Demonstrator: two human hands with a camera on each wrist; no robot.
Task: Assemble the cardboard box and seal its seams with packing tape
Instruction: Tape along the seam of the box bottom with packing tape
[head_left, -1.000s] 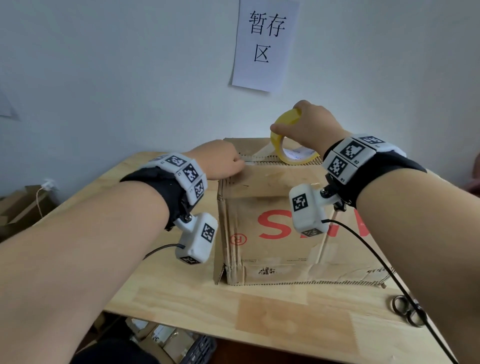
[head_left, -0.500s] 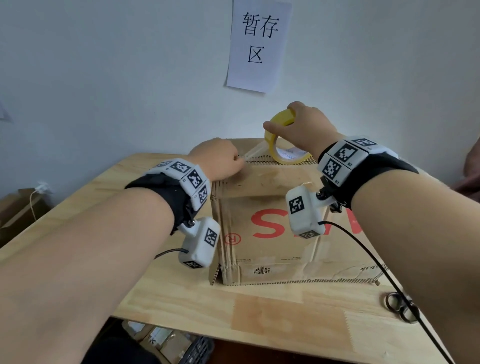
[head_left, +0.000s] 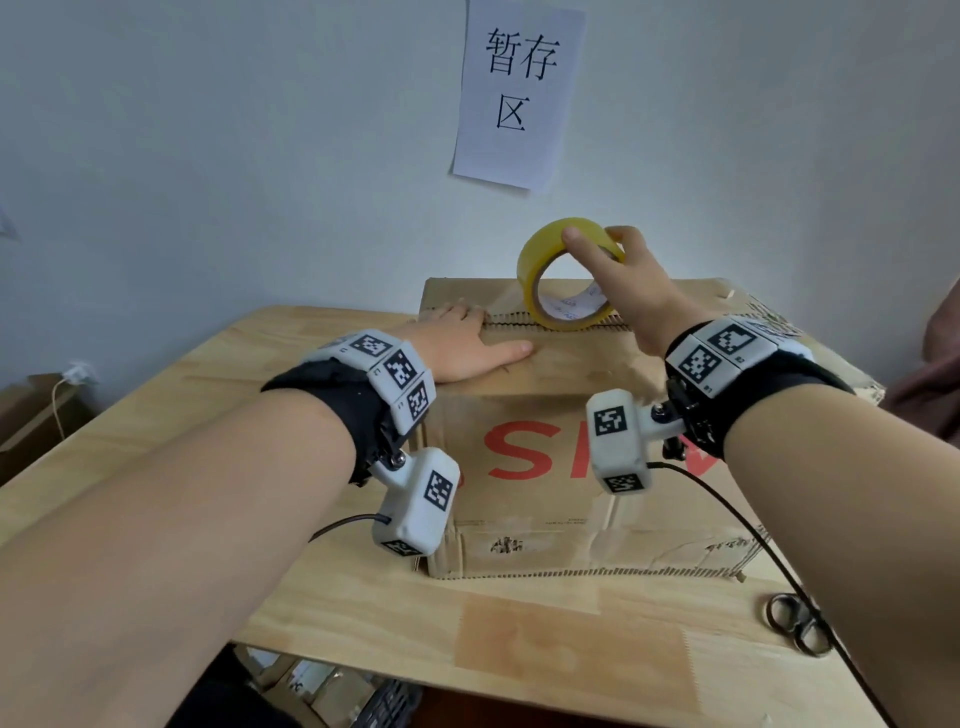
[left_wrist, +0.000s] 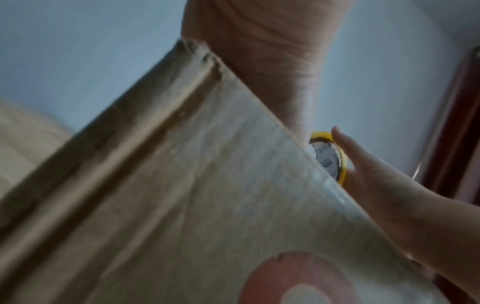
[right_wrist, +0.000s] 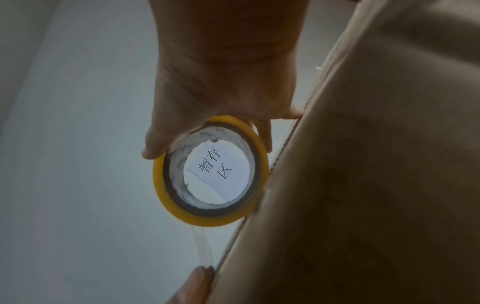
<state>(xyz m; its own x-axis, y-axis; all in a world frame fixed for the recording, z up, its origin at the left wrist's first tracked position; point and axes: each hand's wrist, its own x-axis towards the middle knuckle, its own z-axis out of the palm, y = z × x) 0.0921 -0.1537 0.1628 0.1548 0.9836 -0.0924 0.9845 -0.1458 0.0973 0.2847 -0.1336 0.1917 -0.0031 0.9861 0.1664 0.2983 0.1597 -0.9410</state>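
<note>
A brown cardboard box (head_left: 550, 499) with red letters stands on the wooden table, its top flaps folded down along a middle seam. My left hand (head_left: 462, 345) lies flat on the left end of the top, fingers straight, pressing down the tape's end at the seam. My right hand (head_left: 628, 280) grips a yellow roll of packing tape (head_left: 540, 270) standing on edge over the seam. A clear strip runs from the roll (right_wrist: 210, 174) to my left fingertips (right_wrist: 197, 277). In the left wrist view the roll (left_wrist: 330, 156) shows behind the box edge (left_wrist: 182, 164).
Scissors (head_left: 797, 623) lie on the table (head_left: 156, 415) at the front right, beside the right wrist's cable. A paper sign (head_left: 519, 93) hangs on the wall behind the box. Cardboard pieces (head_left: 26, 410) sit on the floor at the left, clutter under the table's front edge.
My left hand has flattened out on the box top, where before it was curled at the tape's end. My right hand has drawn the roll to the right along the seam.
</note>
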